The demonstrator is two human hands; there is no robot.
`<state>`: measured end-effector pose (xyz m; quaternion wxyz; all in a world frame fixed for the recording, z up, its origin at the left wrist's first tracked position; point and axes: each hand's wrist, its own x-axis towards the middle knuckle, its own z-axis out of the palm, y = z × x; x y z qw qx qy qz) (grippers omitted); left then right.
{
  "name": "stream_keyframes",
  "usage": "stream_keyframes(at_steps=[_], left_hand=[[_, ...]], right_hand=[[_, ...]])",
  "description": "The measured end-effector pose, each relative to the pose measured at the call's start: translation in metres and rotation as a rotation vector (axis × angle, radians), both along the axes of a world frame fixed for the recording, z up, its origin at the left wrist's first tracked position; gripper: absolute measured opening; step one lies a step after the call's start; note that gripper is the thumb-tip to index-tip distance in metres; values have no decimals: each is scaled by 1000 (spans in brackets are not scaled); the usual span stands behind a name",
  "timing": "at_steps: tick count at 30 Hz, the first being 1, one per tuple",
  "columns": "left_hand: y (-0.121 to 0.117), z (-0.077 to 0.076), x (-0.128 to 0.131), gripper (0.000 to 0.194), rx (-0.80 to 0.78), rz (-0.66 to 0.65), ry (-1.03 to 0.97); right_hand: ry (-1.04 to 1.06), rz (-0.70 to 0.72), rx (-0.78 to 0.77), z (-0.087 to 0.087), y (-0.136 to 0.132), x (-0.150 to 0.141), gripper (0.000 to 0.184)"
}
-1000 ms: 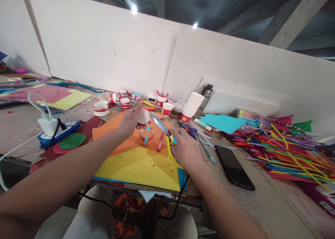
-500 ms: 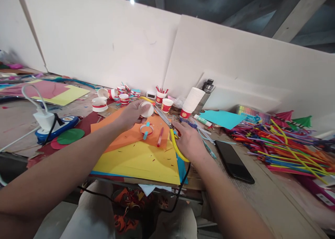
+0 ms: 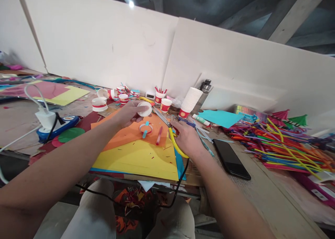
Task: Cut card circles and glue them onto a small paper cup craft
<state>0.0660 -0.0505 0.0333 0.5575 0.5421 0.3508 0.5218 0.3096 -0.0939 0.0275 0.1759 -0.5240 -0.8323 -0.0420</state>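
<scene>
Between the fingers of my left hand (image 3: 129,114) is a round white paper piece (image 3: 144,109), its flat face turned toward me; it looks like part of a paper cup. My right hand (image 3: 187,137) grips yellow-handled scissors (image 3: 174,141). Their blades point up and left, the tips close to the white piece's right edge; whether they touch it I cannot tell. Below the hands, a paper ring with blue strips (image 3: 145,129) lies on orange paper (image 3: 125,132), beside a red pen (image 3: 159,136). Yellow paper (image 3: 141,162) lies nearer me, scattered with small scraps.
Cut paper cups (image 3: 99,104) stand at the back left. A tall leaning cup stack (image 3: 192,101) and a bottle (image 3: 204,92) are behind my right hand. To the right lie a black phone (image 3: 231,158) and many pipe cleaners (image 3: 277,144). A blue power strip (image 3: 57,129) sits left.
The white piece in my left hand has tilted slightly, showing its face more fully. The scissors stay beside it in my right hand. The whole view has shifted a little.
</scene>
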Motion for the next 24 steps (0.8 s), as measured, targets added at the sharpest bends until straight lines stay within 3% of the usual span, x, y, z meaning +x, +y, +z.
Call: stream_keyframes(at_steps=[4,24], left_hand=[[-1,-1,3,33,35,37,36],[3,-10,2,28,22,-17,50]], right_hand=[[-37,-45,-12,0,-1,-3,42],[-171,-130,17,-1,-9,-13,38]])
